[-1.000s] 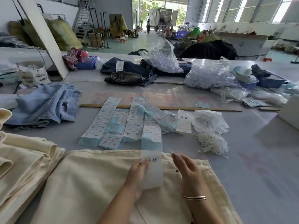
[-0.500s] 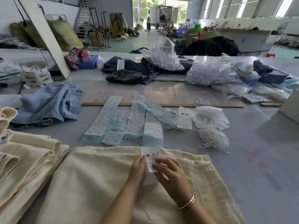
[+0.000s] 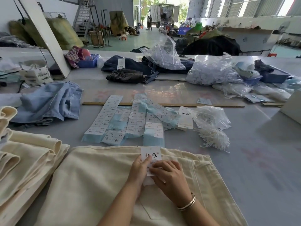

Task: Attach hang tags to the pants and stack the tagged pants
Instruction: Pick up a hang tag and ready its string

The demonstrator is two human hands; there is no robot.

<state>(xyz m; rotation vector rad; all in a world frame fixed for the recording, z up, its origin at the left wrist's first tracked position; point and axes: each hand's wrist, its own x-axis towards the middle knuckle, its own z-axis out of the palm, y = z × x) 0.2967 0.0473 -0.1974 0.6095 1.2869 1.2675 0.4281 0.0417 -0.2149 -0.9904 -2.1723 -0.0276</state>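
Two hands on one tag: head view, lower centre of the frame, both working over the cream pants point(image 3: 101, 180) spread flat on the grey table point(image 3: 244, 160).
Left hand: the left hand point(image 3: 138, 168) comes in from the bottom edge, thumb and fingers pinching the left side of the hang tag point(image 3: 151, 154).
Right hand: the right hand point(image 3: 169, 176) lies over the tag's lower half, fingers curled down on it and holding it; a bangle point(image 3: 187, 203) sits on that wrist.
Hang tag: white card with bold black characters, upright in the hands, just below the waistband edge of the pants; its lower part is covered, so whether a sticker is under the fingers I can't quite make out.
Stack: folded cream pants point(image 3: 24, 160) piled at the left edge, just beside the spread pair.
Sticker sheets: rows of printed labels point(image 3: 128, 121) on pale blue backing, centre of the frame, beyond the pants.
More tags: a small pile of hang tags point(image 3: 185, 118) right of the sheets, touching a clear bag point(image 3: 210, 116).
Strings: a white bundle of tag loops point(image 3: 213, 137) below that bag, right of centre.
Left middle: light blue jeans point(image 3: 48, 103) crumpled on the table.
Upper centre: dark jeans point(image 3: 128, 75) and bulging plastic bags point(image 3: 211, 70) along the far side.
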